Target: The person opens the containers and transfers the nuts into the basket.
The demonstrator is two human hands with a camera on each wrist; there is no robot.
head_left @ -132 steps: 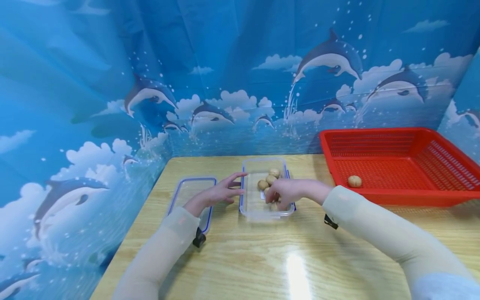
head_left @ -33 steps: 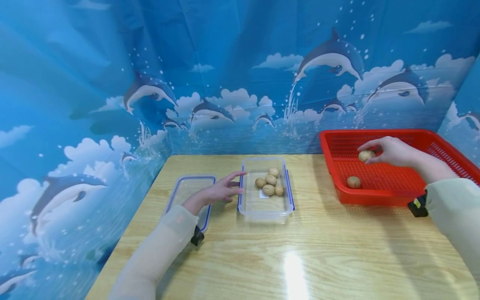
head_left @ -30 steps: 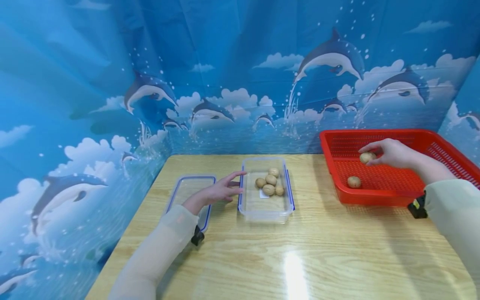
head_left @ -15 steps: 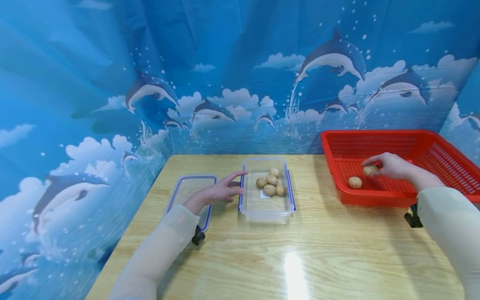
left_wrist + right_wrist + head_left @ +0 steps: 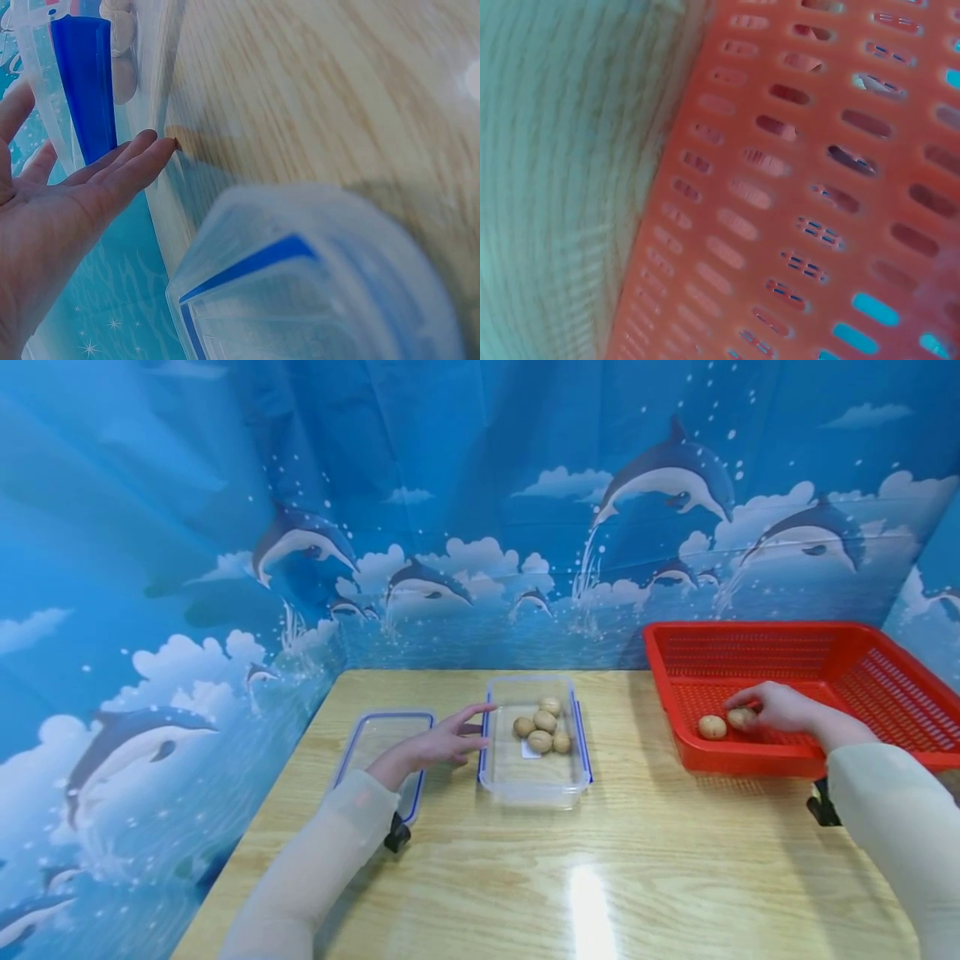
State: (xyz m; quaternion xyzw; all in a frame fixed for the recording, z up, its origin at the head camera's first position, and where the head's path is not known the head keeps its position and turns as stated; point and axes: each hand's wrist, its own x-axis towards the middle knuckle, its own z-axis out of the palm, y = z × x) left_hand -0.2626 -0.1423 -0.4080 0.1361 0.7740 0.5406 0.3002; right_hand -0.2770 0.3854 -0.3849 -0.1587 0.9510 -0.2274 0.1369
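A person's right hand pinches a walnut inside the red basket at the bench's far right corner, while the left hand, fingers straight, touches the clear container.

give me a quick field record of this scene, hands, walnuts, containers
left hand: fingers straight, touching the left side of the clear box
right hand: inside the red basket, holding a walnut
basket walnut: lying loose beside the held one
box walnuts: four, clustered at the far end
lid: flat on the table, left of the box
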